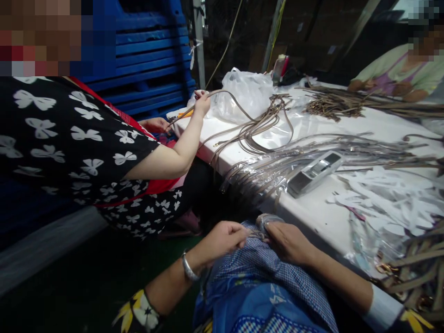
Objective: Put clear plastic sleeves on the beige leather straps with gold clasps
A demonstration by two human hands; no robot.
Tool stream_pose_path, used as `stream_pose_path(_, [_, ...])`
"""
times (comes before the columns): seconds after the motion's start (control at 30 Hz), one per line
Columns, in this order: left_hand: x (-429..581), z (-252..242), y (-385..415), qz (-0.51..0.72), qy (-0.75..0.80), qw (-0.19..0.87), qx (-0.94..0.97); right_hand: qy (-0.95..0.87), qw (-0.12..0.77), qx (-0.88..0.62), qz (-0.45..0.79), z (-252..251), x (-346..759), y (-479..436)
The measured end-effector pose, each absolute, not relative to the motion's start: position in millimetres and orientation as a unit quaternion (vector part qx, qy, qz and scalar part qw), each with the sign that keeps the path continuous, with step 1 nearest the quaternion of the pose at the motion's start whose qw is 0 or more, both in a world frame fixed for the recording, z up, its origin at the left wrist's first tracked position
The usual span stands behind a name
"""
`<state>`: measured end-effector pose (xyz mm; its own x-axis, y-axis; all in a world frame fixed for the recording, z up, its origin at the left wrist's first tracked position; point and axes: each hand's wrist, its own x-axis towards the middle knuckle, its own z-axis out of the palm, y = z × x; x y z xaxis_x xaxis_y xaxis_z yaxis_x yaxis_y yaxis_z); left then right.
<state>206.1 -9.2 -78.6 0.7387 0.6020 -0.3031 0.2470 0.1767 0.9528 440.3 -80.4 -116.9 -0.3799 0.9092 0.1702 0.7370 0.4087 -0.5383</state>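
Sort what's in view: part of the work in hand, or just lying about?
Likely the job: strap in left hand and right hand; wrapped straps; strap pile at right.

Likely just lying about: bottle; blue pallets; grey device (use unclear).

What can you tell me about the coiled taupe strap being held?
The narrow, coiled taupe strap looks glossy, seemingly wrapped in clear plastic. Its bent loop shows above the right hand gripping it; a thin, twisted-looking stretch reaches the left hand, which pinches it. It is held over the blue-and-white checked cloth, near the white table. The right hand hides part of it.
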Motion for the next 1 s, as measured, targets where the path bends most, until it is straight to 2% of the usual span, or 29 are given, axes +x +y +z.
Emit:
stream_pose_path(0.1, [196.0,-76.9,7.4,0.159,0.291,0.504,0.798,-0.738,0.231,-0.543,0.326,-100.8,433.5,-85.1])
stream_pose_path(0.2, [186.1,-78.3,24.6,0.145,0.197,0.368,0.897,-0.596,0.225,-0.527,0.562,-82.5,427.5,-90.7])
stream_pose_path(0.3, [181.5,-86.4,36.0,0.140,0.143,0.349,0.915,-0.455,0.231,-0.460,0.726,-69.5,425.0,-97.4])
stream_pose_path(0.4, [185.2,-100.5,36.2,0.173,0.169,0.368,0.898,-0.368,0.281,-0.398,0.792,-61.0,424.5,-102.9])
stream_pose_path(0.53, [203.7,-118.5,19.6,0.248,0.180,0.436,0.846,-0.306,0.388,-0.344,0.799,-52.4,423.0,-103.5])
stream_pose_path(0.7, [240.6,-126.1,-11.7,0.357,0.227,0.558,0.714,-0.264,0.530,-0.339,0.731,-44.7,418.0,-93.7])
stream_pose_path(0.83, [267.8,-121.2,-34.1,0.368,0.293,0.652,0.595,-0.227,0.637,-0.385,0.628,-44.1,410.5,-79.7])
stream_pose_path(1.0, [281.7,-103.0,-45.5,0.335,0.316,0.711,0.532,-0.276,0.697,-0.419,0.512,-61.1,401.5,-68.0])
